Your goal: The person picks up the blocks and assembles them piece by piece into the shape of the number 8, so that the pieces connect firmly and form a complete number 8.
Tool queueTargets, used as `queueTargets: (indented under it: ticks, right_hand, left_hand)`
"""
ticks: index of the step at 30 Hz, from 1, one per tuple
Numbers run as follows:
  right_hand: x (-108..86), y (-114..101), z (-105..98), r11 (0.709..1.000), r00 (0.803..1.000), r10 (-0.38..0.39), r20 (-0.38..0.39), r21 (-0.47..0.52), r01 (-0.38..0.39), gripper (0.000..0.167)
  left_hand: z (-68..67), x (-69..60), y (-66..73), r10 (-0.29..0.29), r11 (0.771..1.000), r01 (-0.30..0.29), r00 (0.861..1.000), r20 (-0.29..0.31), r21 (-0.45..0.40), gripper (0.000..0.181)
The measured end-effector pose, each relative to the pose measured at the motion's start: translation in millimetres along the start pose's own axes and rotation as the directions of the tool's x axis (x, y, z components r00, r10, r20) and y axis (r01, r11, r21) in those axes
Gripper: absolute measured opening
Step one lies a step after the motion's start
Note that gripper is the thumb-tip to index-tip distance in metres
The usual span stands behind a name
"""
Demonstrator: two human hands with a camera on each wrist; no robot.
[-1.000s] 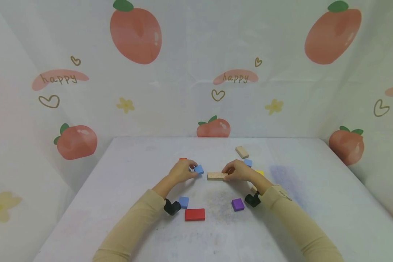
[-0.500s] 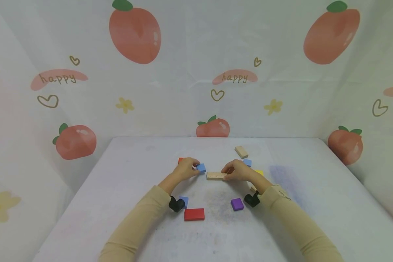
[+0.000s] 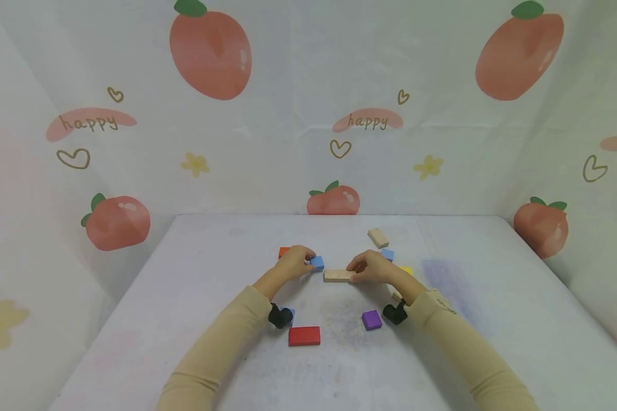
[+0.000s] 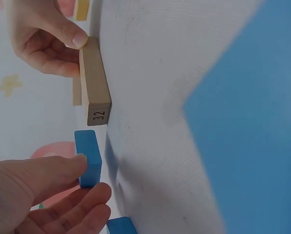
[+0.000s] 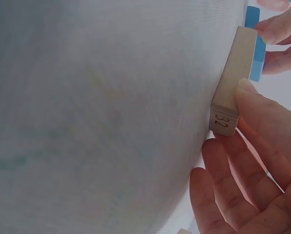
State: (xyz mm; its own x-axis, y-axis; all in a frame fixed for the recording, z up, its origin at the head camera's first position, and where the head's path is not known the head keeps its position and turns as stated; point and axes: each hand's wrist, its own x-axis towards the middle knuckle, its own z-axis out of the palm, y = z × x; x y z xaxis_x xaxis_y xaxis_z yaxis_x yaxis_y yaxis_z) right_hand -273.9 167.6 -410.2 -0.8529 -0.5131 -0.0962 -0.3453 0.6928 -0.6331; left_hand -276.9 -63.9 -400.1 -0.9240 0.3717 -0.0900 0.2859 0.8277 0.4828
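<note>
plank [image 4: 94, 83] "32" | right hand [image 3: 374, 267] pinches it | left hand [image 3: 292, 264] pinches blue block [image 4: 88, 151] (backdrop [image 3: 267, 171]: "happy")

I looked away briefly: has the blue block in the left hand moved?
Yes, the held blue block shifted right in the head view, judged against the near red block.

Around a purple square block [image 3: 372, 319] on the whitish tabletop [image 3: 535, 325] lie a red rectangular block [image 3: 304, 336] near nine o'clock, an orange-red block [image 3: 284, 252] near ten and a pale wooden block [image 3: 377, 237] at twelve, facing a white peach-printed backdrop [image 3: 267, 154].
</note>
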Motion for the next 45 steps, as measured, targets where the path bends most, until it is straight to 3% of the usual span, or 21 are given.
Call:
queueTargets:
  ticks: [4,7,12,17,45]
  right_hand:
    - [3.9,9,0,0.998,0.998,-0.057,0.013,0.020,0.057,0.023]
    - [4.2,10,0,0.998,0.998,-0.057,0.025,0.029,0.056,0.025]
    - [1.5,2,1,1.000,1.000,0.009,0.018,0.025,-0.010,0.022]
    - [0.6,0,2,1.000,1.000,0.015,0.004,-0.014,-0.015,0.022]
    - [0.1,-3,1,0.999,0.999,0.041,0.002,-0.004,-0.041,0.021]
  left_hand:
    - [-0.8,0.8,2.2,-0.022,1.000,0.021,0.999,0.025,0.013,0.033]
    - [-0.5,1.6,2.7,-0.022,0.999,0.021,0.999,0.035,0.025,0.033]
    - [0.9,2.5,2.2,0.003,0.998,-0.005,0.999,0.037,0.063,0.032]
    - [1.8,2.6,2.2,0.016,0.997,-0.019,0.999,0.035,0.079,0.032]
    - [0.2,1.8,2.6,-0.005,0.997,0.003,1.000,0.031,0.075,0.035]
